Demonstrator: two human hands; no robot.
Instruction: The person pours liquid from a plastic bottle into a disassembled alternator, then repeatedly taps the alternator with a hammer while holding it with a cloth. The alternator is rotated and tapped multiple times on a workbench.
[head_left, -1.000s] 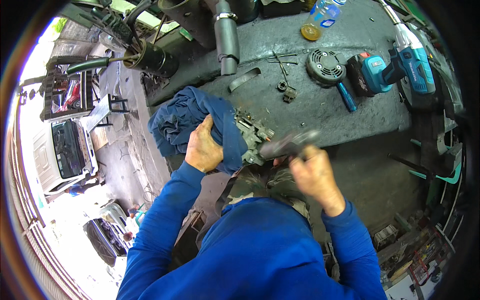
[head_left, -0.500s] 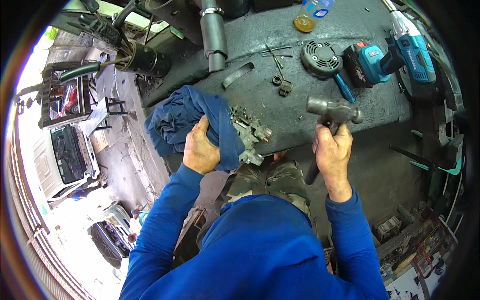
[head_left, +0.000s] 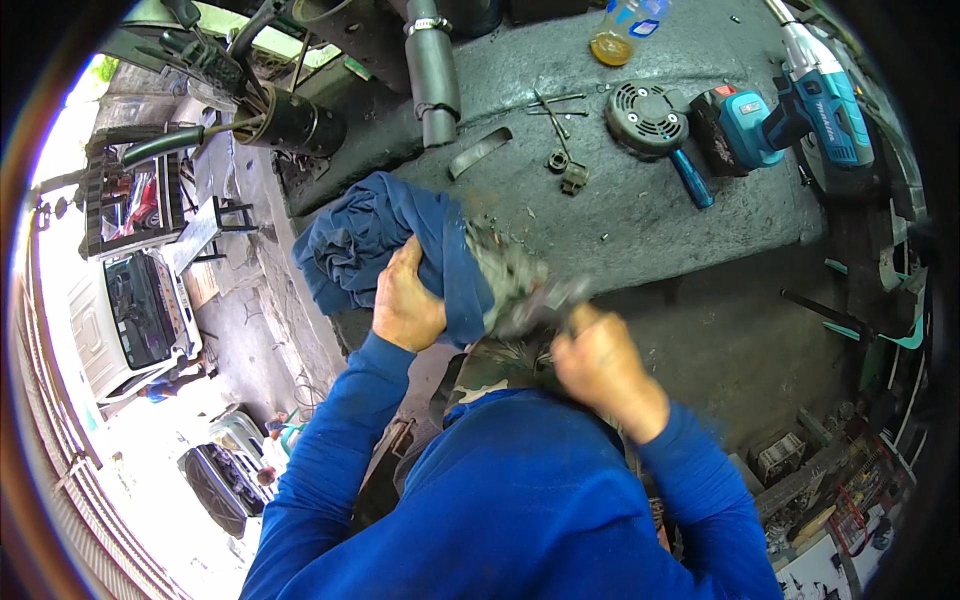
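Note:
My left hand (head_left: 410, 305) is closed on a bunched blue cloth (head_left: 365, 240), which is wrapped over one end of a metal part (head_left: 497, 265) at the bench's near edge. The bare end of that part sticks out to the right of the cloth and looks smeared by motion. In my right hand (head_left: 605, 365) is a ball-peen hammer (head_left: 555, 300), its head blurred and close against the part's right end. Whether the head touches the metal I cannot tell.
On the dark bench (head_left: 660, 230) lie a curved metal strip (head_left: 480, 152), long bolts (head_left: 556, 110), small fittings (head_left: 573, 178), a round vented cover (head_left: 647, 118), a blue-handled tool (head_left: 690, 178) and a teal cordless impact wrench (head_left: 815, 110). A bottle of amber liquid (head_left: 612, 48) stands farther back.
The hammer in my right hand has swung left and down from the right, up to the metal part. My left hand keeps its hold on the cloth.

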